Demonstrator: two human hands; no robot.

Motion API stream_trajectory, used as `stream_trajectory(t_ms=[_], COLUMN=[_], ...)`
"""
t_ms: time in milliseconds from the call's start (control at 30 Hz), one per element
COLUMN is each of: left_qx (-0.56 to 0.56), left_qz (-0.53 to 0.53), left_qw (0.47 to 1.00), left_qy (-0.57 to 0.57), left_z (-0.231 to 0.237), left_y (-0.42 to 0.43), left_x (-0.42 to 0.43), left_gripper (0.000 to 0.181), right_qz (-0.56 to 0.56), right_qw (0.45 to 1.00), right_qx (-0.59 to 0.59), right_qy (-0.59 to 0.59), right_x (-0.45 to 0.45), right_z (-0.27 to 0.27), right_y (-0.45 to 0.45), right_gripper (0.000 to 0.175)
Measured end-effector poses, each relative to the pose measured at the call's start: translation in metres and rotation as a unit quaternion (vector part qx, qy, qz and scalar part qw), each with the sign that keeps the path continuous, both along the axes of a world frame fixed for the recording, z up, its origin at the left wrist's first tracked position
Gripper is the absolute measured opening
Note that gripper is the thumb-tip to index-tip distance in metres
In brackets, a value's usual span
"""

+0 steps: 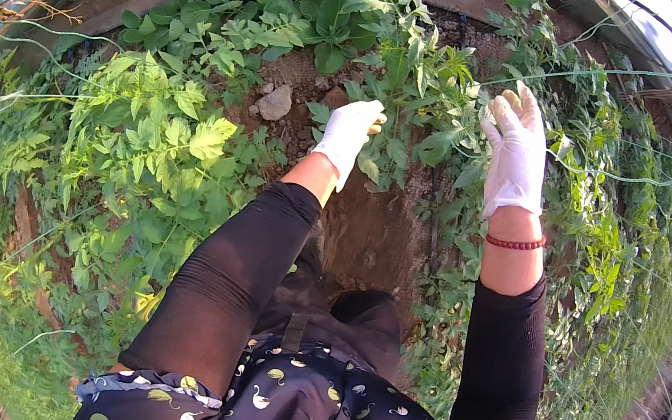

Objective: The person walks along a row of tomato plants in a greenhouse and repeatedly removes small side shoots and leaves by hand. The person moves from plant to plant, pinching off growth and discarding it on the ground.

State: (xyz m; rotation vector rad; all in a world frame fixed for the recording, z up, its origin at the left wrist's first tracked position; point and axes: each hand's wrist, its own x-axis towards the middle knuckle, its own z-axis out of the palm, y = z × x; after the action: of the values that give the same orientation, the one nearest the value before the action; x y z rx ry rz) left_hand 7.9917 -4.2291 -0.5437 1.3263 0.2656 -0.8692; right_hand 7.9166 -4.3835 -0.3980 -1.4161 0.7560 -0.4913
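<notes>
My left hand (351,132), in a white glove, is at the middle with its fingers curled together beside the leaves of a tomato plant (403,98). Whether anything is pinched in the fingertips cannot be seen. My right hand (517,148), also gloved in white, is raised to the right of that plant with bent fingers. A pale green twine (621,74) runs from the leaves past its fingertips to the upper right. Another twine (618,177) emerges beside the same hand at its right edge. The grip on either twine is hidden.
A bare soil path (369,232) runs between dense plants on the left (144,133) and right (603,272). Broad-leaved plants (333,18) grow ahead, near a pale clod (274,103). A dark drip line (435,219) follows the right row. Twines (11,98) stretch at left.
</notes>
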Motion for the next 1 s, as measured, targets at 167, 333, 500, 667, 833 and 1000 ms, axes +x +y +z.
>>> stream_trajectory(t_ms=[167, 333, 500, 667, 833, 1000], left_qx=[-0.023, -0.040, 0.030, 0.052, 0.010, 0.044], left_qz=[-0.036, -0.085, -0.073, -0.103, -0.122, -0.137], left_qw=[0.999, 0.986, 0.964, 0.967, 0.963, 0.982], left_qy=[-0.030, -0.137, -0.252, -0.226, -0.241, -0.123], left_z=[-0.015, -0.055, -0.089, -0.090, -0.090, -0.071], left_y=[-0.021, -0.050, -0.082, -0.104, -0.113, -0.084], left_x=[0.023, 0.050, 0.066, 0.075, 0.069, 0.044], left_gripper=[0.032, 0.038, 0.038, 0.032, 0.024, 0.037], right_qz=[0.040, 0.125, 0.153, 0.180, 0.178, 0.144], right_qw=[0.995, 0.968, 0.896, 0.921, 0.946, 0.954], right_qx=[-0.065, -0.199, -0.367, -0.274, -0.215, -0.109], right_qy=[0.061, 0.094, 0.197, 0.208, 0.163, 0.238], right_x=[0.044, 0.045, 0.043, 0.047, 0.053, 0.053], right_z=[-0.014, -0.023, -0.024, -0.019, -0.034, -0.063], right_y=[-0.034, -0.048, -0.058, -0.063, -0.070, -0.089], right_gripper=[0.036, 0.024, 0.027, 0.029, 0.029, 0.026])
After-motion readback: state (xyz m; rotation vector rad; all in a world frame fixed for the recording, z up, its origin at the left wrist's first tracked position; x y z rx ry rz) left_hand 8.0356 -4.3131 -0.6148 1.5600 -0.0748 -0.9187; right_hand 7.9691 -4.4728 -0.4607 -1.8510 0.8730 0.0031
